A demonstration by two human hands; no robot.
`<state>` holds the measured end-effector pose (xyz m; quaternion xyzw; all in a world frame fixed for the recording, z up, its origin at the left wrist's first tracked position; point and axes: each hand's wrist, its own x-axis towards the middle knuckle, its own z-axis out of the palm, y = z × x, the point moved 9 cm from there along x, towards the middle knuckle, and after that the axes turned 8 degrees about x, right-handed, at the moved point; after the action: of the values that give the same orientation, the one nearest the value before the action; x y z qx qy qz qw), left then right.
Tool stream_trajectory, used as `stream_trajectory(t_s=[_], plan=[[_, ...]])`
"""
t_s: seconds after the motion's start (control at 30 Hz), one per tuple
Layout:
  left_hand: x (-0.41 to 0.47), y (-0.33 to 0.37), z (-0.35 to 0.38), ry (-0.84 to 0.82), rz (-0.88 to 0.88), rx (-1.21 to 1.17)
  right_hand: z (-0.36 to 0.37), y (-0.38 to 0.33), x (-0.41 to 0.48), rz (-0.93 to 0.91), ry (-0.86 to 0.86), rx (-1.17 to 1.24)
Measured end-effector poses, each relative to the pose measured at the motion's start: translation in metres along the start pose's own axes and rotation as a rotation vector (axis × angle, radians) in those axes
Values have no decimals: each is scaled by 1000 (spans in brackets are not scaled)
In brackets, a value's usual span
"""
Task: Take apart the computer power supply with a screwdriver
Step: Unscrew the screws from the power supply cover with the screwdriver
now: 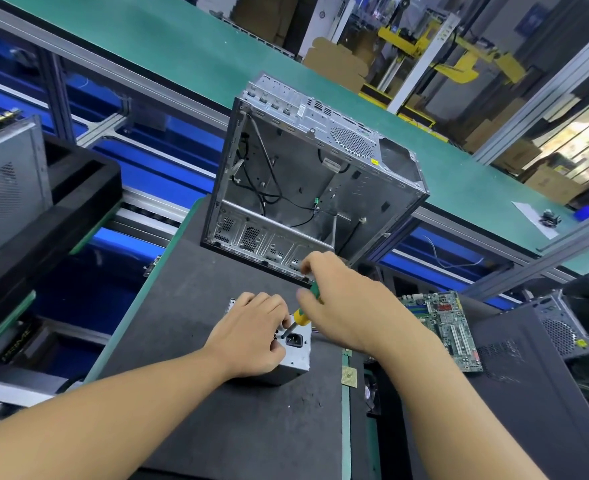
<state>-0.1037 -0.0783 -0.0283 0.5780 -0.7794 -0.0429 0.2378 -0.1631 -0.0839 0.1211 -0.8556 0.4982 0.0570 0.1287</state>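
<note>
Two hands are working on the power supply (298, 355), which is lying on the dark mat (216, 427); the left hand (251, 336) is gripping its top; the right hand (341, 303) is grasping the screwdriver (301, 315), tip sitting beside the socket (294, 340).

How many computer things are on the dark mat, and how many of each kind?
Open cases: 1
Power supplies: 1
Screwdrivers: 1
Total: 3
The left hand steadies the power supply; the right hand holds the screwdriver.
</note>
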Motion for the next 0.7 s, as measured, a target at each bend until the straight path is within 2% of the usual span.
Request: stream_trajectory(t_s=[0.07, 0.13, 0.33, 0.47, 0.57, 0.7], plan=[[0, 0, 1, -25, 2, -1, -5, 1, 1, 27, 98, -156], [0, -1, 2, -37, 0, 0, -8, -2, 3, -1, 163, -204], [0, -1, 0, -19, -6, 16, 1, -1, 3, -29, -1, -13], [1, -2, 2, -29, -6, 31, -5, 0, 3, 31, 101, -123], [0, -1, 2, -37, -4, 27, -6, -3, 4, 0, 144, -182], [0, 0, -2, -2, -8, 34, 0, 0, 3, 4, 22, -88]])
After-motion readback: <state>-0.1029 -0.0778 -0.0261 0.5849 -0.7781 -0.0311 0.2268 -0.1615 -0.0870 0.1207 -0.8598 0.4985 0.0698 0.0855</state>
